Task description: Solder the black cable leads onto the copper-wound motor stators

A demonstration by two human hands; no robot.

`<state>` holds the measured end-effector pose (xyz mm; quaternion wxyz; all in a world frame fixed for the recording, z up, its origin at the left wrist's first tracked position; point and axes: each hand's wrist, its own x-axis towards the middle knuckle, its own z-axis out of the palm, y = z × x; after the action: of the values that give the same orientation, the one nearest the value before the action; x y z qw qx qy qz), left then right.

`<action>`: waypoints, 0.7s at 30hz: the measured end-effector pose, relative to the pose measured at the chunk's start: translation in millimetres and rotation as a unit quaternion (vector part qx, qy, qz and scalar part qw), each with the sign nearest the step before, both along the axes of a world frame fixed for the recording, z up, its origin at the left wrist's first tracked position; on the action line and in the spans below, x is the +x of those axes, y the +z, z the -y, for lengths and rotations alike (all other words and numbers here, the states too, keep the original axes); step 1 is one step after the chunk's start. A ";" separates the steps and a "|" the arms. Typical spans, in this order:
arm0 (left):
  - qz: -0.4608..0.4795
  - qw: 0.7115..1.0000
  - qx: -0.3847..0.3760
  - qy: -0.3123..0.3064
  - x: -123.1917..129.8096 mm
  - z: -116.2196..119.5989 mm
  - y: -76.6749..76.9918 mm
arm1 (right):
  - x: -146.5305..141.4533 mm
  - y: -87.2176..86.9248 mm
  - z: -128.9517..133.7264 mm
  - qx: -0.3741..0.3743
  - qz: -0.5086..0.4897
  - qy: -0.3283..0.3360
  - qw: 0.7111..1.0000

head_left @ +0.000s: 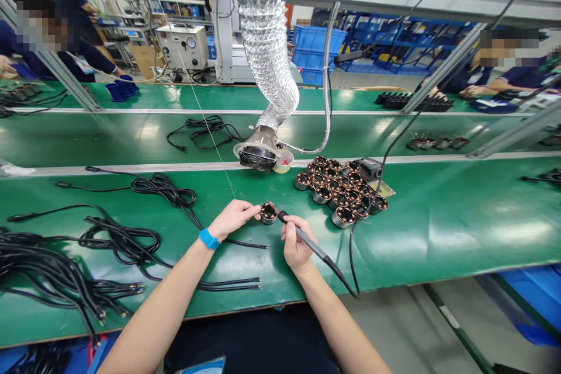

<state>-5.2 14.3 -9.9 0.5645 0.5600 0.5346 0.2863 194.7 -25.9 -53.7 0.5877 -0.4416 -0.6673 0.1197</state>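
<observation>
My right hand (298,242) grips a soldering iron (307,239) like a pen, its tip at the upper rim of a motor stator (268,214). That stator, a metal ring with copper windings, stands on the green bench. At its left edge, my left hand (236,217) is closed in a pinch, with a blue band on the wrist. A thin solder wire (205,120) hangs from above and runs down into this hand. The fingertips partly hide where the wire meets the stator.
More stators (339,187) stand grouped at right, beside a dark device (370,169). Black cables (127,239) cover the left side. A foil duct (267,41) with a grilled hood (258,155) hangs ahead, near a tape roll (284,161). The iron's cord (352,251) loops at right. Other people sit opposite.
</observation>
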 end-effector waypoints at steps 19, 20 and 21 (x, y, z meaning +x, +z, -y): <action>0.016 1.000 -0.005 0.008 0.7 -0.4 -0.7 | -18.7 14.5 -12.3 -0.002 0.018 0.049 0.999; 0.014 1.000 0.003 0.007 0.8 -0.5 -0.3 | -21.7 14.9 -14.1 -0.004 0.023 0.056 0.998; 0.014 1.000 0.009 0.010 1.3 -0.5 0.2 | -24.6 15.1 -15.7 -0.008 0.026 0.066 0.997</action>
<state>-3.9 14.8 -9.7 0.5640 0.5556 0.5296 0.3045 170.0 -10.2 -38.5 0.5576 -0.4039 -0.7090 0.1525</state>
